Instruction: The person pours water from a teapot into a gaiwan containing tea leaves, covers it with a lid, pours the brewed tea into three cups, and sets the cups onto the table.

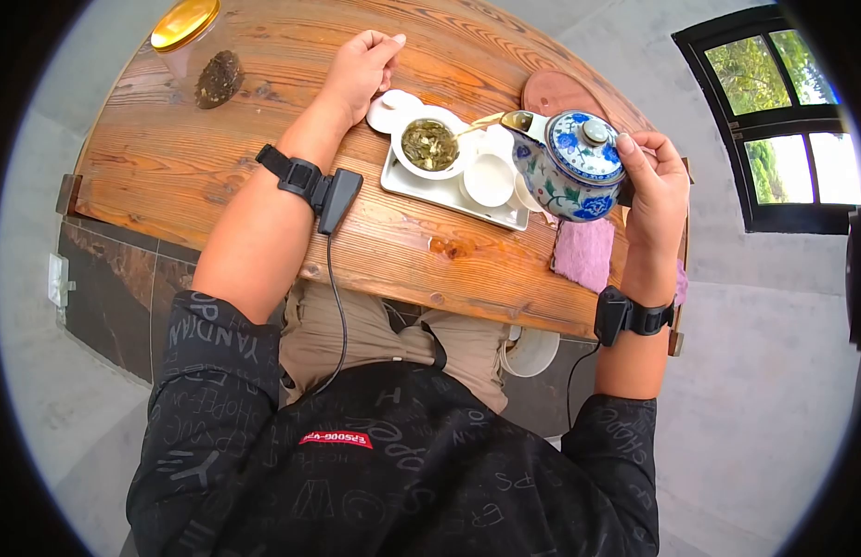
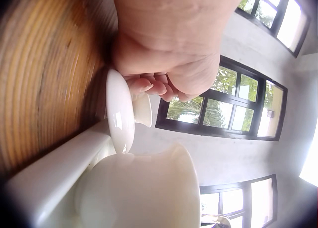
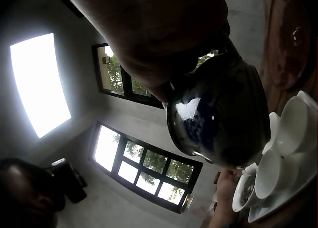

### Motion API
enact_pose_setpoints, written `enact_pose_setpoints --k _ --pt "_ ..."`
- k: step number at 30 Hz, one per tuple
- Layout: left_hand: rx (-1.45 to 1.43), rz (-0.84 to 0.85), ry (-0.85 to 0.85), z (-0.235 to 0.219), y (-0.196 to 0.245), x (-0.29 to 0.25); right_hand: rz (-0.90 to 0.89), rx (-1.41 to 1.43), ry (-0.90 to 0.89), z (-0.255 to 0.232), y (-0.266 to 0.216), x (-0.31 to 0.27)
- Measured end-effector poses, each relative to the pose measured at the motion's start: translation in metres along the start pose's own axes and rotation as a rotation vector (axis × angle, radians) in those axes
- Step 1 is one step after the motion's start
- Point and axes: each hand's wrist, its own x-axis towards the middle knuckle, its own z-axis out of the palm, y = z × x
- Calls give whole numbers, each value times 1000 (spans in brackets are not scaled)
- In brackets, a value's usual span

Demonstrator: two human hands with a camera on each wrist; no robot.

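Note:
My right hand grips a blue-and-white floral teapot by its handle and tips its spout toward a white bowl of wet green tea leaves. A thin stream runs from the spout toward the bowl. From below, the right wrist view shows the teapot dark under my hand. My left hand rests on the table beyond the bowl. Its curled fingers pinch the knob of a white lid that lies beside the tray.
The bowl and white cups sit on a white rectangular tray on a round wooden table. A pink cloth lies at the right edge, a reddish round disc behind the teapot. A gold-lidded jar and a dark lump stand far left.

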Motion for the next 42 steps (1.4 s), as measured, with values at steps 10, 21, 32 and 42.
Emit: enact_pose_setpoints --k 10,21,32,42 --pt "-7 -4 -1 -2 -1 2 -5 10 -3 4 -5 2" --pt "-21 -11 1 -1 -1 2 3 28 58 13 -5 2" --pt "-13 1 -13 -3 -2 3 -33 177 94 15 22 9" --pt "-15 -5 -2 -3 -2 2 -63 508 253 -14 66 27"
